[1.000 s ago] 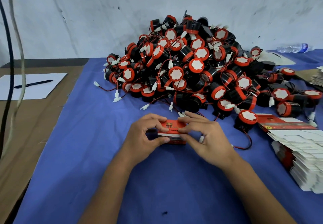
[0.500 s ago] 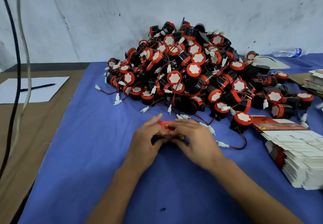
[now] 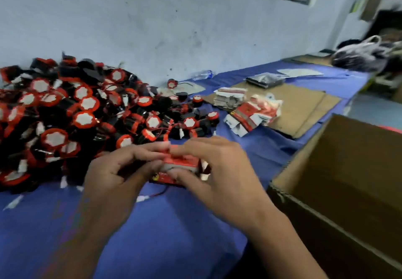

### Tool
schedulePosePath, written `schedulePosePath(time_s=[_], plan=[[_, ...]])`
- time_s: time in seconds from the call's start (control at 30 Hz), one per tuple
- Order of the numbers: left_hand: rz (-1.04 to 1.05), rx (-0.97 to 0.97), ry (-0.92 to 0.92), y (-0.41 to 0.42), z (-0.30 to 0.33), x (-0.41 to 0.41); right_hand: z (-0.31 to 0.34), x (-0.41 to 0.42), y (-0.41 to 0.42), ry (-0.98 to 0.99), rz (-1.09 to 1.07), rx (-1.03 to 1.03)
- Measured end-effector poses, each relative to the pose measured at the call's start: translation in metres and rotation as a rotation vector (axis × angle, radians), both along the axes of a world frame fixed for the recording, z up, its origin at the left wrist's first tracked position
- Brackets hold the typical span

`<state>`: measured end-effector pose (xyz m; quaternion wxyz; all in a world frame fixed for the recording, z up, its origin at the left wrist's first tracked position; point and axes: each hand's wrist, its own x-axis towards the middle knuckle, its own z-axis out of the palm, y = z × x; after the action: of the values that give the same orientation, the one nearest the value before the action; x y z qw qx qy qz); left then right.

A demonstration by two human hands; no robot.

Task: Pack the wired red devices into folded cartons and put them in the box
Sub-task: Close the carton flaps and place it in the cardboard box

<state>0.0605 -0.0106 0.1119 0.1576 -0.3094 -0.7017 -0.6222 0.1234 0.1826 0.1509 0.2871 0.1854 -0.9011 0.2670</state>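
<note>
Blue cloth (image 3: pixel 174 235) is covering the long table under a scuffed pale wall, and everything is lying within reach of the carton (image 3: pixel 178 167), which both hands are holding just above the cloth. The left hand (image 3: pixel 113 176) is gripping the carton's left end, fingers curled round it, probably to steady it; the right hand (image 3: pixel 217 170) is pinching its top and near edge, likely pressing a flap closed, though blur is hiding the flap itself. Left of and behind the carton, the pile of devices (image 3: pixel 87 115) is sitting close, so the next one is an easy grab. Behind and to the right of the carton, flat cartons (image 3: pixel 250 113) are waiting on cardboard. Right of the carton, the open box (image 3: pixel 339 183) is standing near, presumably so that the finished carton needs only a short carry across. A loose wire (image 3: pixel 152 195) is trailing just below the carton.
</note>
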Motion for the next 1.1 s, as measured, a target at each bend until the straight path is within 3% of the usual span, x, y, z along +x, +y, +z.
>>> schedulePosePath(time_s=[0.13,0.27,0.4,0.5,0.67,0.8,0.9,0.97,1.03,1.1], plan=[[-0.312,-0.047,0.172,0.174,0.044,0.027,0.045,0.098,0.121,0.033,-0.534,-0.014],[-0.451,-0.45,0.258,0.311,0.043,0.055,0.047,0.155,0.198,-0.356,-0.955,0.017],[-0.43,-1.08,0.344,0.367,0.014,0.055,0.017,0.151,0.23,-0.746,-1.013,-0.017],[-0.416,-1.264,0.338,0.374,0.011,0.046,0.005,0.138,0.241,-0.849,-0.963,0.044],[-0.351,-1.202,0.297,0.363,0.01,0.041,-0.002,0.135,0.239,-0.842,-0.951,0.052],[-0.376,-0.973,0.205,0.345,0.022,0.051,0.006,0.137,0.224,-0.799,-0.982,0.059],[-0.304,-0.614,0.27,0.309,0.04,0.045,0.012,0.131,0.198,-0.503,-1.016,0.028],[-0.182,-0.429,0.278,0.276,0.041,0.029,0.015,0.113,0.162,-0.211,-0.895,-0.079],[0.004,-0.365,0.197,0.237,0.029,0.008,0.011,0.082,0.122,-0.04,-0.734,-0.155],[0.188,-0.326,0.091,0.202,0.009,-0.014,0.0,0.044,0.091,-0.039,-0.634,-0.207]])
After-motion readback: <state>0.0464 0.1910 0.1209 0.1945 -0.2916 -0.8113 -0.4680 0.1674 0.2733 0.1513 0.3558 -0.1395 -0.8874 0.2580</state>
